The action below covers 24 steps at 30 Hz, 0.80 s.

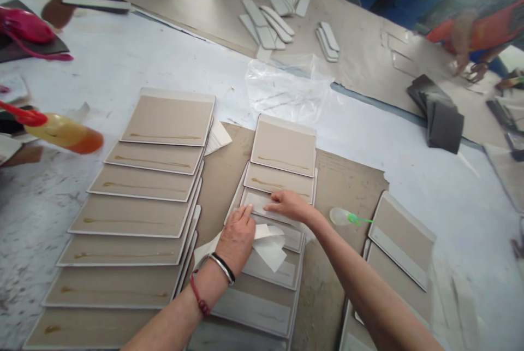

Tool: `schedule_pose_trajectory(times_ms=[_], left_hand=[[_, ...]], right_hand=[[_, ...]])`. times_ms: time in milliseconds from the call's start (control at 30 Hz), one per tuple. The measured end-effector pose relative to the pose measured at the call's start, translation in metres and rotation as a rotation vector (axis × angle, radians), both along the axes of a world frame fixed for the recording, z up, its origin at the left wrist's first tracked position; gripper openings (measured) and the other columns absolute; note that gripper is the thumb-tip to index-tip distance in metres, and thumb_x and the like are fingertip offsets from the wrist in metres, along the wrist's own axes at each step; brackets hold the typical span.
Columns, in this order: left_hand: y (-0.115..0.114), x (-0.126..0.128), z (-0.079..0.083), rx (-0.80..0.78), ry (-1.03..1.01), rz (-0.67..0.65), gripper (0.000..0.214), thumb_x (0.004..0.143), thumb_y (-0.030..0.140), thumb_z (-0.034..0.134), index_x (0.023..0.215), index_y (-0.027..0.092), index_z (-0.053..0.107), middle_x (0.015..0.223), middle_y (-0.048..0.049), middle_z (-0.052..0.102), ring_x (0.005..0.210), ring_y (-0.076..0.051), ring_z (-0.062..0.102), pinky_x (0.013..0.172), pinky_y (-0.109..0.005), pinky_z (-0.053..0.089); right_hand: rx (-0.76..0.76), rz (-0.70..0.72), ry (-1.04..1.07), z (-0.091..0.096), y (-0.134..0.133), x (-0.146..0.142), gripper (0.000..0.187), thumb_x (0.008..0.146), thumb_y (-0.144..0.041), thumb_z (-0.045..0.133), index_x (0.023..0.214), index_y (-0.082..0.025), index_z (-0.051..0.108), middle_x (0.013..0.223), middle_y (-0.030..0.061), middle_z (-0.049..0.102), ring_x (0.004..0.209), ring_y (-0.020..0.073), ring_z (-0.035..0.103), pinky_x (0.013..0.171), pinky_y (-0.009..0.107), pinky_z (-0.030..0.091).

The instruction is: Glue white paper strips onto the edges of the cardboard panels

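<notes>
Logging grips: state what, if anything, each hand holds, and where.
The left hand appears to hold white strips by their middle, ends jutting out both sides. Whether the right hand grips the pale strip at its fingertips cannot be told.

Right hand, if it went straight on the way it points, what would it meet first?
Probably the left hand, close ahead of the right hand, though exact depth is unclear.
</notes>
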<state>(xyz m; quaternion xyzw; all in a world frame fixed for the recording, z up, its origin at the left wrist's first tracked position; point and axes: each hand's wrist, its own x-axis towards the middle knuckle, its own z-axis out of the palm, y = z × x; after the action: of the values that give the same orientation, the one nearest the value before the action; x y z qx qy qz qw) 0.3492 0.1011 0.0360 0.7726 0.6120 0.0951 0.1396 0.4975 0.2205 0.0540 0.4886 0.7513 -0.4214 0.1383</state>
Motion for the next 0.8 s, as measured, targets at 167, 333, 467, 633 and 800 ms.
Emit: schedule_pose_trajectory(times_ms=[167, 333, 467, 633, 800], left_hand=[[0.002, -0.002, 0.003, 0.017, 0.018, -0.043, 0.030, 0.068, -0.007, 0.040, 0.076, 0.009, 0.064, 0.115, -0.0171, 0.060, 0.106, -0.026, 0.054, 0.091, -0.038, 0.045], [0.000, -0.003, 0.001, 0.037, 0.038, -0.060, 0.030, 0.068, -0.007, 0.040, 0.075, 0.011, 0.064, 0.117, -0.0168, 0.059, 0.107, -0.026, 0.054, 0.090, -0.039, 0.045], [-0.001, -0.003, 0.000, 0.052, 0.073, -0.100, 0.028, 0.071, -0.005, 0.040, 0.074, 0.010, 0.063, 0.119, -0.0165, 0.058, 0.108, -0.027, 0.053, 0.090, -0.039, 0.046], [-0.001, -0.003, 0.000, 0.090, 0.122, -0.151, 0.026, 0.071, -0.004, 0.040, 0.073, 0.010, 0.062, 0.118, -0.0173, 0.059, 0.107, -0.027, 0.053, 0.090, -0.037, 0.046], [0.001, -0.002, 0.003, 0.095, 0.156, -0.172, 0.026, 0.070, -0.005, 0.040, 0.069, 0.011, 0.061, 0.117, -0.0174, 0.059, 0.107, -0.027, 0.054, 0.090, -0.037, 0.046]], right_hand=[[0.004, -0.064, -0.084, 0.020, -0.009, 0.047, 0.022, 0.074, -0.033, 0.057, 0.060, -0.017, 0.054, 0.056, -0.0044, 0.046, 0.056, 0.0102, 0.041, 0.051, 0.022, 0.025], [0.171, -0.292, -0.164, 0.013, -0.035, 0.086, 0.021, 0.081, -0.031, 0.049, 0.066, -0.017, 0.054, 0.063, -0.0016, 0.054, 0.063, 0.0117, 0.049, 0.055, 0.021, 0.029], [0.233, -0.381, -0.242, 0.004, -0.049, 0.086, 0.023, 0.083, -0.035, 0.046, 0.071, -0.018, 0.055, 0.071, 0.0016, 0.060, 0.067, 0.0143, 0.052, 0.055, 0.023, 0.029], [0.287, -0.416, -0.318, -0.001, -0.057, 0.082, 0.023, 0.083, -0.038, 0.047, 0.077, -0.019, 0.057, 0.084, 0.0056, 0.064, 0.077, 0.0186, 0.056, 0.059, 0.025, 0.032], [0.314, -0.410, -0.345, -0.005, -0.061, 0.080, 0.022, 0.084, -0.038, 0.046, 0.083, -0.019, 0.058, 0.092, 0.0072, 0.064, 0.085, 0.0205, 0.058, 0.065, 0.027, 0.036]])
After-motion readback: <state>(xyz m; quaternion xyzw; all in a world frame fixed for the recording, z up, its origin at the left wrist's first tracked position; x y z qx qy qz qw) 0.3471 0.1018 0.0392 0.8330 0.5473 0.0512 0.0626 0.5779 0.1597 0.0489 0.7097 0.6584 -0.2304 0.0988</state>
